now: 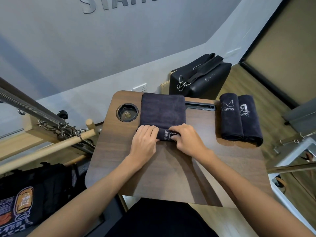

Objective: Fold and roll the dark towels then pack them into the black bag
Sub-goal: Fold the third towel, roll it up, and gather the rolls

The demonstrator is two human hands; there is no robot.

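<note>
Dark towel, folded flat at the far middle of the wooden lap table, near end rolled and gripped by left hand and right hand; two rolled towels right; black bag beyond; cup recess left.

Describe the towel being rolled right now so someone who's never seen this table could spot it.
On the wooden tray table, right of the round cup holder, lies a flat dark towel. Both hands, left hand and right hand, grip its half-rolled near end; the two rolled towels lie untouched.
</note>
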